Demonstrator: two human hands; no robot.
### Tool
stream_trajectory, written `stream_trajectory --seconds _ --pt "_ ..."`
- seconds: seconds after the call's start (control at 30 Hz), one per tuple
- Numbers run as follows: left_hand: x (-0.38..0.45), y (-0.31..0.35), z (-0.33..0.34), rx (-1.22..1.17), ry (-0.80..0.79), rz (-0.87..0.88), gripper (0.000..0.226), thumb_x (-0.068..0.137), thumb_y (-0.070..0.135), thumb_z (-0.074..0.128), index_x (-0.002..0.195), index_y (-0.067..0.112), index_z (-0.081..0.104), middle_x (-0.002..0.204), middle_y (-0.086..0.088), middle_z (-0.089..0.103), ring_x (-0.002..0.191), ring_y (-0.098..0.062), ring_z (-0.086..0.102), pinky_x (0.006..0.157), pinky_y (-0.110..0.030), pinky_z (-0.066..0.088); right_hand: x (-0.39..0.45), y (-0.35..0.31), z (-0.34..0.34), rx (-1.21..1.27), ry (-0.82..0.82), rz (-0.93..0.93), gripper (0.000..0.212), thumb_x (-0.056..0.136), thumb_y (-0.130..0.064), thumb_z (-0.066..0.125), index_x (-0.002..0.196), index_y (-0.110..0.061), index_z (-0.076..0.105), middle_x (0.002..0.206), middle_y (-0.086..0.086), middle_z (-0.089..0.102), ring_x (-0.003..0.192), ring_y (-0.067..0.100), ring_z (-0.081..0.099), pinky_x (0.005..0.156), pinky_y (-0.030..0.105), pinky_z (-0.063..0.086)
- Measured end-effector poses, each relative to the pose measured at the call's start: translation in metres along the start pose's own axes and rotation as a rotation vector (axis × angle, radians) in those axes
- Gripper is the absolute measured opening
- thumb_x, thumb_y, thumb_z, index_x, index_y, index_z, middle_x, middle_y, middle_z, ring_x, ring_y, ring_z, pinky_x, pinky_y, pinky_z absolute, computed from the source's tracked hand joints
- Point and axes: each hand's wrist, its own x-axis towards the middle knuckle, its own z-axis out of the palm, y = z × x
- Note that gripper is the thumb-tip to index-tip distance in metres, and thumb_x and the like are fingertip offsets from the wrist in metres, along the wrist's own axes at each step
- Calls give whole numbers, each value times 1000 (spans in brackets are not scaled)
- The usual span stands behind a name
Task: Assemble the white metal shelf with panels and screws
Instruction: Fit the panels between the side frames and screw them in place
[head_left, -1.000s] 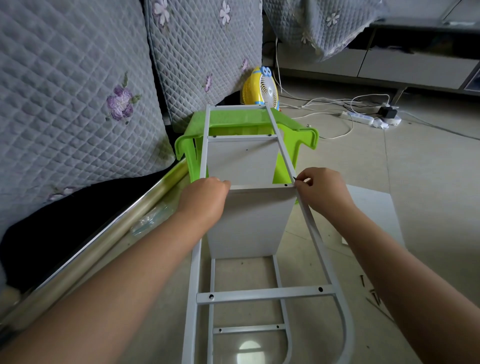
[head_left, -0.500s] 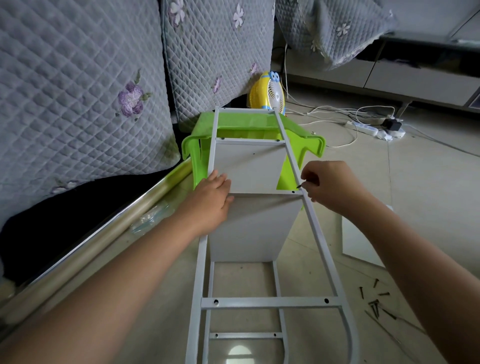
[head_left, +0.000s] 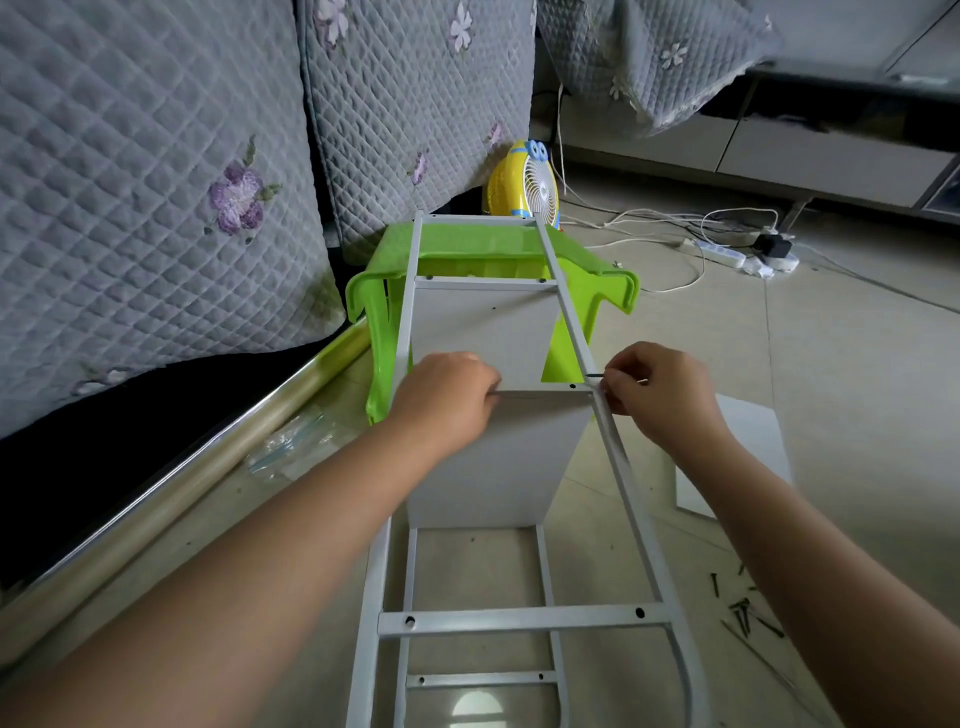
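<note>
White metal shelf frame running up the frame's centre, far end on a green plastic stool, white panel upright between its rails, left hand curled over the panel's top edge, right hand pinching a dark screw at the right rail, loose screws lower right.

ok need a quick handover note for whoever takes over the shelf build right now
Left hand: grips the top edge of the near panel, steadying it in the frame.
Right hand: pinches a dark screw at the right rail, by the panel's corner.
Frame lies tilted, its far end on the green stool. Far panel stands between the rails. Spare panel and loose screws lie on the floor to the right.
Done: two panels placed.
Left: drive this screw, fill the open hole beside it and the crossbar holes nearer you, fit the spare panel.
</note>
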Motion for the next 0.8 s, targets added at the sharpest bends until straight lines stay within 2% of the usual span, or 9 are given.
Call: stream_trajectory --seconds 0.07,0.13,0.2,0.27,0.4,0.57,0.67,0.73,0.8 --pt "11 10 1 -98 -35 3 27 91 20 49 67 11 46 87 -17 56 93 -32 53 66 -30 34 -1 1 -1 57 0 41 35 85 1 52 59 -22 51 72 15 63 83 40 65 84 52 50" --pt "19 16 3 -141 -67 -15 30 90 16 51 62 10 44 74 -14 52 83 -32 50 62 -29 29 -1 1 -1 87 -3 54 35 84 1 52 58 -23 51 70 15 63 83 40 65 84 53 50" --pt "22 17 4 -139 -84 -15 40 91 15 51 56 11 31 63 -7 40 77 -31 44 60 -28 26 -1 2 -1 91 -4 42 35 84 1 52 58 -23 51 69 14 62 83 40 64 83 53 50" --pt "21 18 5 -128 -78 -7 40 92 15 50 56 13 31 69 -10 43 81 -32 47 61 -28 26 0 3 -2 91 -2 32 34 85 0 52 59 -22 50 71 14 62 83 40 64 83 51 51" --pt "21 19 8 -139 -28 -4 21 93 17 50 83 1 58 94 -20 58 93 -33 53 64 -29 31 0 7 -1 88 9 10 17 86 -1 53 73 -12 56 77 14 62 85 38 64 84 48 51" --pt "20 19 11 -123 -21 2 24 93 21 50 92 -1 61 98 -18 60 97 -33 53 67 -30 33 0 9 -1 12 4 -32 12 86 -3 53 85 -4 64 87 19 67 83 33 63 77 32 50" --pt "13 15 8 -33 -27 59 32 94 31 48 107 4 61 111 -9 59 110 -26 51 84 -29 31 0 7 -1 -109 0 -97 16 87 -5 52 92 -2 67 89 16 67 75 21 53 59 22 30" --pt "5 8 4 55 -18 54 36 95 36 43 115 8 56 121 -3 55 120 -20 44 98 -31 25 0 4 -3 -181 6 -150 18 88 -6 52 96 -3 68 92 14 69 78 22 54 59 22 28" --pt "-5 -3 1 119 -9 12 36 97 36 38 118 10 51 129 -1 49 132 -17 33 105 -35 20 1 -1 -5 -232 -5 -201 19 88 -5 53 98 -3 69 96 13 70 90 26 60 66 21 32"
